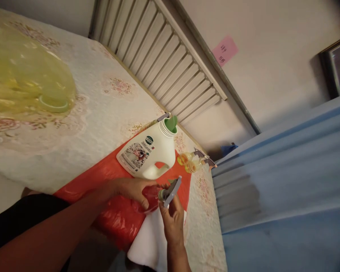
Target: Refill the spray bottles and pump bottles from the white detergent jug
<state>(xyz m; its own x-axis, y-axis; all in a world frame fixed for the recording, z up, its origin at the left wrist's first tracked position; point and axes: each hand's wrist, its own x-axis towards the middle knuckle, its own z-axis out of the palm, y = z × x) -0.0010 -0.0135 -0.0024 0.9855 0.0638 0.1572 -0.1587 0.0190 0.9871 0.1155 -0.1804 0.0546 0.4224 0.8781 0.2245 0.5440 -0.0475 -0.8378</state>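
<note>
Flowered tablecloth (96, 128) lay under red plastic (93, 173), left hand (137, 191) gripped a spray bottle (151, 198), right hand (172, 223) held its spray head (172, 191), white jug (155, 151) nearby.

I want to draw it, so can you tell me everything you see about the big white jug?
The jug is creamy white and looks like smooth plastic. Its ringed neck has no cap over it, and a green spout pokes up from inside. The handle has a hole with red showing through. Its label has a picture and a dark green badge. It stands upright on a red sheet; neither the left hand nor the right hand holds it.
</note>
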